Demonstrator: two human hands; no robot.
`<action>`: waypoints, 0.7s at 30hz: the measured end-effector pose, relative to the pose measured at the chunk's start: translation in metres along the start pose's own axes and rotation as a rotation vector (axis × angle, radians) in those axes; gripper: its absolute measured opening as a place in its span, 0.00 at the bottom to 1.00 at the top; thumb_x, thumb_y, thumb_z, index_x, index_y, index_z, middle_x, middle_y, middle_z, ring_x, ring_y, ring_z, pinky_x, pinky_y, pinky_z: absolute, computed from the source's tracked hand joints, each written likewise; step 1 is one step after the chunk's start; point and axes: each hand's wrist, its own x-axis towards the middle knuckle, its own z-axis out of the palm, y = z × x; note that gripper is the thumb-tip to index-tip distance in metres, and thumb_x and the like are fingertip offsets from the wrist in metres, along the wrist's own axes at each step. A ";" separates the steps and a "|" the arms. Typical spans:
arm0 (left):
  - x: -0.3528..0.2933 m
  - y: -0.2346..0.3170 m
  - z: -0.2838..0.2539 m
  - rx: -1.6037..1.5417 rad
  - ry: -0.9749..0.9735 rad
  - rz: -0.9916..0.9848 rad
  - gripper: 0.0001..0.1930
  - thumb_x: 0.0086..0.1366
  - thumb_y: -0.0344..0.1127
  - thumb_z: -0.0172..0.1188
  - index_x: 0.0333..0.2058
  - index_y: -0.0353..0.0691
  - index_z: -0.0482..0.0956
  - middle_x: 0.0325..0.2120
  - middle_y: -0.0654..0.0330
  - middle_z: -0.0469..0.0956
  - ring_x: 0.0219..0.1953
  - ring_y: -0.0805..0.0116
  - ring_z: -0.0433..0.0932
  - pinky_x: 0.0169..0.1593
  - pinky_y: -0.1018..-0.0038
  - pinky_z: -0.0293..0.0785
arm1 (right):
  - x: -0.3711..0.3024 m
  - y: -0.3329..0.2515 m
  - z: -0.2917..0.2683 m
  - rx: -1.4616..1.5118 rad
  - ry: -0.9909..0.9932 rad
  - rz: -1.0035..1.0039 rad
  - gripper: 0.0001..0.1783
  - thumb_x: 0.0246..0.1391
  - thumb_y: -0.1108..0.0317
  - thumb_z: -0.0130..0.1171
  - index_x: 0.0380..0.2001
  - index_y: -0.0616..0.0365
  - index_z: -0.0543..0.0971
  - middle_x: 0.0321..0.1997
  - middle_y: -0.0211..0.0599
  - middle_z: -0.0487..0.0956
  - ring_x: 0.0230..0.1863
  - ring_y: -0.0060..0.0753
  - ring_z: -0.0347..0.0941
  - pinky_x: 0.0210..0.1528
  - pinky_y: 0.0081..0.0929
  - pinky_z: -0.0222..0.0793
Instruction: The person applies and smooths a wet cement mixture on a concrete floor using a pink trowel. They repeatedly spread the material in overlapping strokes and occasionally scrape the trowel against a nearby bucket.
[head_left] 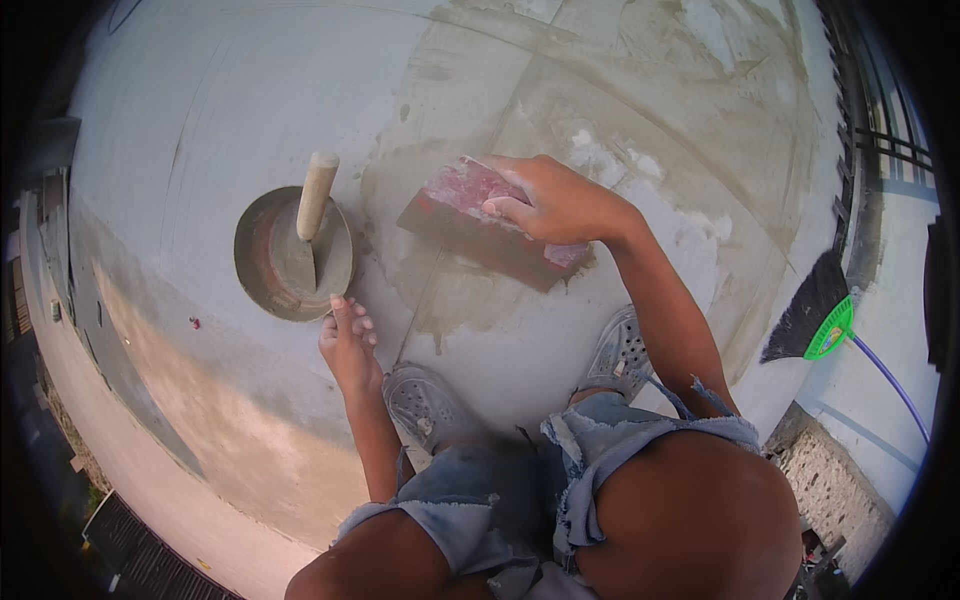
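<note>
In the head view, the right hand (545, 200) is closed around the pink, worn upper part of a wide scraper (478, 245), with the thumb toward the near side. The scraper is low over the near edge of a damp grey-green coat (600, 95); whether its blade presses down, I cannot tell. The left hand (350, 348) has loosely bent fingers, and its thumb is at the near rim of a round pan (247, 255), on the left; I cannot tell if it really grips. Inside the pan a trowel (317, 195) leans, its handle up.

By my judgement, the work is partly done: the coat covers much of the far and right floor (150, 190), but unevenly, with pale patches and streaks. The left side looks without coat, so smoothing and perhaps more spreading seem to remain.
</note>
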 end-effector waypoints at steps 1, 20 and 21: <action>-0.003 -0.001 0.002 0.004 0.001 -0.003 0.24 0.73 0.56 0.65 0.45 0.37 0.76 0.32 0.65 0.76 0.28 0.80 0.74 0.27 0.82 0.65 | -0.023 0.007 -0.012 0.071 0.136 0.060 0.28 0.66 0.61 0.62 0.63 0.68 0.74 0.46 0.50 0.85 0.45 0.37 0.82 0.50 0.34 0.77; -0.007 0.006 0.012 -0.003 0.026 -0.047 0.23 0.73 0.55 0.65 0.44 0.38 0.76 0.33 0.65 0.77 0.29 0.81 0.74 0.27 0.83 0.66 | -0.072 0.026 0.113 0.451 0.827 0.295 0.34 0.64 0.74 0.62 0.69 0.71 0.63 0.63 0.48 0.75 0.63 0.34 0.73 0.67 0.33 0.67; -0.005 0.006 0.014 -0.003 0.010 -0.037 0.23 0.73 0.55 0.65 0.44 0.38 0.76 0.33 0.65 0.77 0.29 0.81 0.74 0.27 0.82 0.66 | -0.063 0.023 0.122 0.452 0.830 0.277 0.34 0.65 0.74 0.61 0.70 0.71 0.61 0.64 0.48 0.74 0.64 0.35 0.72 0.68 0.33 0.66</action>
